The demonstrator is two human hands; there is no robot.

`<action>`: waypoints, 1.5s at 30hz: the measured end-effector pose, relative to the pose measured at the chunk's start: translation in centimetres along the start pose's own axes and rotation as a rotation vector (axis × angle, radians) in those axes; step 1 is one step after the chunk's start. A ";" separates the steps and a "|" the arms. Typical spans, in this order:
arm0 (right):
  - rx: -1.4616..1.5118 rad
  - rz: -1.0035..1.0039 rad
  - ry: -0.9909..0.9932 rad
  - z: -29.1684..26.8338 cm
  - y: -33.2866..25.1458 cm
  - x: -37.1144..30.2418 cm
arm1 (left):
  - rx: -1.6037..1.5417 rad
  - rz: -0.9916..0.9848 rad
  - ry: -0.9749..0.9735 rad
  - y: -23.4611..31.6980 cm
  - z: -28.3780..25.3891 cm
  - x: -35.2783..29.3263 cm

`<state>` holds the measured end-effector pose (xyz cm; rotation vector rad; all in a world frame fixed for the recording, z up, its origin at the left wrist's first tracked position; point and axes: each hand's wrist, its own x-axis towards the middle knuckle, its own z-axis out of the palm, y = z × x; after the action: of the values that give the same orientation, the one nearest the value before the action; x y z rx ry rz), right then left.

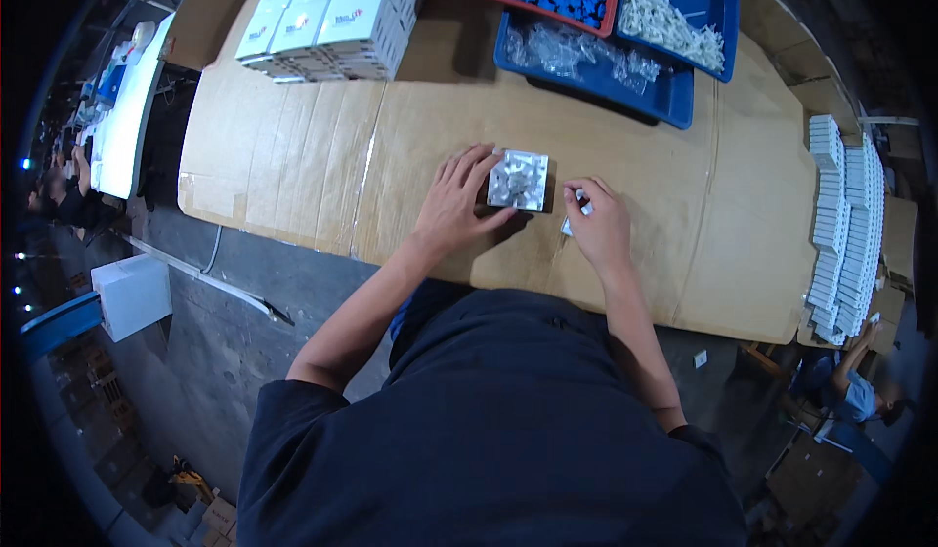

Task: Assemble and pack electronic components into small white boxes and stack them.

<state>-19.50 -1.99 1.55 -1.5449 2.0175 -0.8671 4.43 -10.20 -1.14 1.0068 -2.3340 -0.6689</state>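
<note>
On the cardboard-covered table in front of me lies a small square white box (518,181) with a shiny, clear or silvery filling. My left hand (457,200) holds its left side, fingers at the upper corner and thumb along the near edge. Just right of the box is my right hand (598,223), its fingers curled in a pinch. A small flat white piece (569,225) shows at these fingertips, partly hidden by them; its exact kind is too small to tell.
Stacked white boxes (337,24) stand at the back left. A red tray (614,5) of blue parts, a blue tray (725,20) of white parts and another blue tray (674,107) of clear plastic pieces sit at the back right. White stacks (842,234) line the right edge.
</note>
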 end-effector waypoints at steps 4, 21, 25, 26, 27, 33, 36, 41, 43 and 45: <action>0.027 -0.074 0.086 -0.4 -0.3 2.9 | 0.055 -0.012 -0.054 -0.4 -0.2 0.2; -0.613 -0.463 0.395 -8.7 0.1 38.5 | -0.013 -0.044 -0.059 -0.2 -0.9 0.4; -0.802 -0.606 0.356 -9.1 0.9 44.1 | -0.026 -0.072 -0.092 0.9 -1.8 1.0; -0.827 -0.564 0.299 -9.2 1.1 45.0 | -0.029 -0.090 -0.103 1.3 -2.1 1.2; -0.829 -0.569 0.305 -9.3 1.4 45.7 | -0.032 -0.106 -0.115 1.3 -2.1 1.3; -0.961 -0.427 0.171 -8.0 -0.3 47.1 | -0.024 -0.103 -0.098 0.9 -2.5 0.9; -0.940 -0.424 0.169 -7.8 -1.1 47.0 | -0.003 -0.108 -0.133 0.9 -2.7 0.7; -0.867 -0.473 0.243 -9.1 -0.2 47.5 | -0.010 -0.090 -0.107 1.2 -2.3 1.2; -0.828 -0.497 0.278 -9.5 -0.5 46.6 | -0.024 -0.104 -0.104 1.3 -2.3 1.1; -0.791 -0.520 0.311 -9.9 -1.0 45.2 | -0.030 -0.106 -0.096 1.4 -2.4 1.1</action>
<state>-37.77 -43.58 10.17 -2.5851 2.3771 -0.5023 4.56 -10.76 1.82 1.1142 -2.3573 -0.8082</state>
